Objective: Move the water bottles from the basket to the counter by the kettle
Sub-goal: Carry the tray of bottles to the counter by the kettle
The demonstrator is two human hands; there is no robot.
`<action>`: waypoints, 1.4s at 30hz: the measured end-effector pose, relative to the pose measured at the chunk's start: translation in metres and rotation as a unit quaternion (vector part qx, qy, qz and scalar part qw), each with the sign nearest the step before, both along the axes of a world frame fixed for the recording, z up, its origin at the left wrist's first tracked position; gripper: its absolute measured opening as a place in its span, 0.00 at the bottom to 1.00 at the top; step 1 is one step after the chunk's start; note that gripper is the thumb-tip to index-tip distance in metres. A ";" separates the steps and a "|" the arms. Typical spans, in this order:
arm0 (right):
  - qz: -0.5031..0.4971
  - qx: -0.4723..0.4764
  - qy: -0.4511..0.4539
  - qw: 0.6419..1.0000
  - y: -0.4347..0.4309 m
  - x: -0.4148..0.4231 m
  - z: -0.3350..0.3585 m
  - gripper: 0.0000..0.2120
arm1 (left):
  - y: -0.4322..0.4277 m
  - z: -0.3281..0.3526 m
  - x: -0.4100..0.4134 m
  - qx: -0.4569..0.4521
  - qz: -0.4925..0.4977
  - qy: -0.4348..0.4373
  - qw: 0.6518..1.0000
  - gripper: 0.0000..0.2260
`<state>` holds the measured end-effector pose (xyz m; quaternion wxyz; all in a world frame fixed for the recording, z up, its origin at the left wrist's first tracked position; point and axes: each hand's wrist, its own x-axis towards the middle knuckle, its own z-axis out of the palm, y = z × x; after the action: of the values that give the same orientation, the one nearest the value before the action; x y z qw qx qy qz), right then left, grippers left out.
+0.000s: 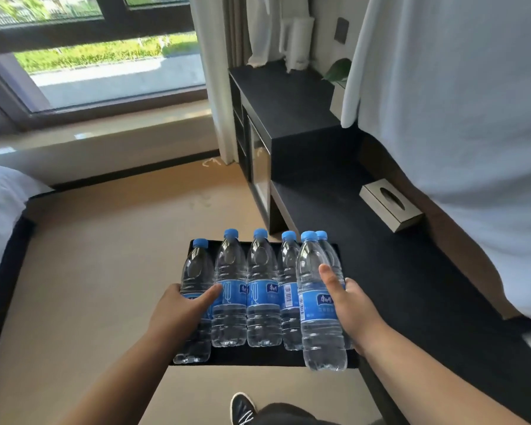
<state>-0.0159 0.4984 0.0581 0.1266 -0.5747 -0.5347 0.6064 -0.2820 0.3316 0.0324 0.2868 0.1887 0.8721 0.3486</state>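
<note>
A long dark worktop (417,271) runs along the right wall, with a raised black cabinet block (292,102) at its far end and a pale rectangular tissue box (391,204) near its wall-side edge. A flat black rectangular tray (258,355) sits at the worktop's left edge, partly overhanging the tan floor (83,271). Six clear plastic water bottles with blue caps and blue labels (262,289) stand upright on it, long axes vertical, caps pointing up and away, lined up across the tray. The right hand (348,305) is wrapped around the rightmost front bottle (318,305) at its label. The left hand (181,308) is closed around the leftmost bottle (195,289), thumb across its label.
</note>
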 end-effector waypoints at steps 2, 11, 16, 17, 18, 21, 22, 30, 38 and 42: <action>0.011 0.003 0.002 1.000 0.004 -0.030 0.001 0.76 | -0.001 0.001 -0.025 0.004 0.011 0.005 1.000 0.24; 0.068 0.007 -0.003 0.998 0.014 -0.135 -0.002 0.65 | -0.018 -0.001 -0.108 0.011 0.070 0.005 0.998 0.23; 0.095 -0.012 0.006 0.995 0.028 -0.175 -0.012 0.62 | -0.021 -0.003 -0.136 -0.002 0.101 0.001 0.995 0.23; 0.103 -0.017 0.005 0.994 0.032 -0.182 -0.013 0.62 | -0.021 -0.006 -0.141 -0.006 0.104 -0.003 0.995 0.23; 0.111 -0.022 0.005 0.994 0.036 -0.190 -0.015 0.62 | -0.020 -0.008 -0.146 -0.008 0.107 -0.008 0.994 0.24; 0.126 -0.031 0.007 0.992 0.052 -0.213 -0.019 0.61 | -0.012 -0.015 -0.162 -0.015 0.130 -0.019 0.991 0.29; 0.130 -0.034 0.010 0.991 0.058 -0.221 -0.021 0.61 | -0.009 -0.017 -0.167 -0.017 0.138 -0.022 0.990 0.30; 0.169 -0.044 0.017 0.984 0.133 -0.289 -0.033 0.64 | 0.046 -0.028 -0.217 -0.008 0.183 -0.046 0.982 0.38; 0.207 -0.045 0.017 0.977 0.227 -0.356 -0.019 0.63 | 0.120 -0.021 -0.254 0.020 0.238 -0.043 0.970 0.24; 0.217 -0.024 0.004 0.976 0.265 -0.383 -0.018 0.62 | 0.151 -0.019 -0.271 0.021 0.251 -0.041 0.967 0.25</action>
<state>-0.3987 0.7630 0.0402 -0.0196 -0.4451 -0.6317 0.6345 -0.5530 0.4827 0.0135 0.2219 -0.0451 0.8714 0.4352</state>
